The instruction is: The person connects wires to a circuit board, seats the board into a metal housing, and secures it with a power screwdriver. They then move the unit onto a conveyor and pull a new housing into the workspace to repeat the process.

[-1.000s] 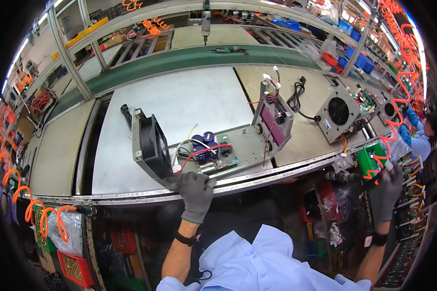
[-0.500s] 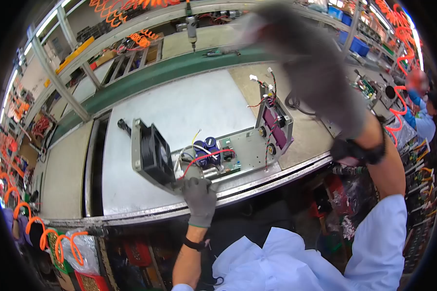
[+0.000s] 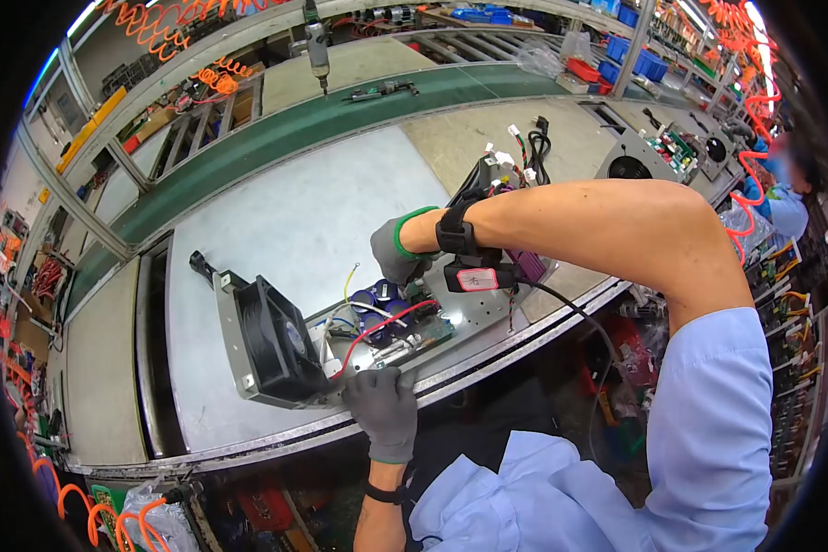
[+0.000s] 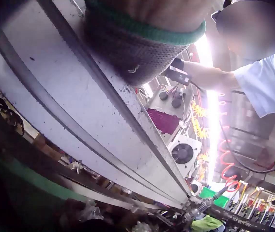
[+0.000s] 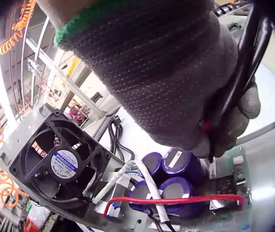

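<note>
Four purple capacitors (image 5: 177, 187) stand on an open metal chassis (image 3: 474, 304) along the front edge of the worktop (image 3: 313, 198). A black axial fan (image 5: 65, 164) stands at the chassis's left end, and a red wire (image 5: 159, 199) runs past the capacitors. The gloved hands are apart: the right hand (image 3: 396, 255), near the capacitors, curls round a black two-strand item (image 5: 244, 63), cable or handles unclear; the left hand (image 3: 384, 416) touches the chassis's front edge, its grip impossible to tell.
</note>
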`<state>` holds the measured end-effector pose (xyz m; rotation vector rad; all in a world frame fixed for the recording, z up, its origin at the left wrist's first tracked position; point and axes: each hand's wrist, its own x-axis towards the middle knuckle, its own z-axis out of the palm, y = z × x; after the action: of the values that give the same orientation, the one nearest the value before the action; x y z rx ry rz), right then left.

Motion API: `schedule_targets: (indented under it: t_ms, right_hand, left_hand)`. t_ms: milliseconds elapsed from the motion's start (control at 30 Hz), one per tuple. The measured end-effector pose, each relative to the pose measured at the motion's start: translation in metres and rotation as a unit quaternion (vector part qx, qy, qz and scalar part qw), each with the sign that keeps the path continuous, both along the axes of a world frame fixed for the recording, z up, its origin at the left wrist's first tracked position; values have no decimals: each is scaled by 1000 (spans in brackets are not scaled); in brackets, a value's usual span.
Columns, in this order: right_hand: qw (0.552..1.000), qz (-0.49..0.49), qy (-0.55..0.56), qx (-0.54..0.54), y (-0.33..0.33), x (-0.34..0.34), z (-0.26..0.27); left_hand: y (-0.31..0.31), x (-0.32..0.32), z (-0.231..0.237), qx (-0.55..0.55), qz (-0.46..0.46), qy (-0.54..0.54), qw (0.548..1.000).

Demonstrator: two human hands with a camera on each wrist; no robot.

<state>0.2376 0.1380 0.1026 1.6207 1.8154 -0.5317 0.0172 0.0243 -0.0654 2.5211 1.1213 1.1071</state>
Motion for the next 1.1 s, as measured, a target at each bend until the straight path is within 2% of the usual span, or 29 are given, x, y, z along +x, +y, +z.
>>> schedule_targets:
  t_ms: [33, 100, 200, 367, 467, 633, 667, 767, 867, 967, 1100]
  right_hand:
    - [999, -40, 28, -8, -1, 2, -1]
    - [999, 29, 8, -17, 2, 6, -11]
    - [996, 80, 11, -37, 6, 10, -22]
    - [996, 64, 34, -54, 5, 14, -24]
    - [994, 93, 34, -56, 0, 13, -17]
    - [996, 15, 82, 9, 6, 22, -51]
    - [997, 31, 77, 0, 9, 23, -56]
    - [992, 31, 118, -40, 3, 24, -37]
    - [987, -47, 141, -65, 0, 26, -29]
    - [983, -121, 131, -37, 0, 18, -32]
    - [980, -153, 123, -15, 7, 15, -43]
  left_hand:
    - [0, 0, 0, -1, -1, 0, 1000]
    - [0, 0, 2, -7, -5, 1, 1000]
    - [0, -1, 2, -17, -10, 7, 1000]
    - [1, -1, 1, -16, -8, 18, 1000]
    - [2, -2, -1, -12, -15, 15, 1000]
    - [1, -1, 0, -11, -14, 20, 1000]
    - [1, -1, -1, -6, -14, 21, 1000]
    - [1, -1, 1, -12, -11, 22, 1000]
    - [1, -1, 0, -14, -10, 22, 1000]
    - [2, -2, 1, -22, -21, 31, 999]
    - [2, 1, 3, -44, -25, 17, 999]
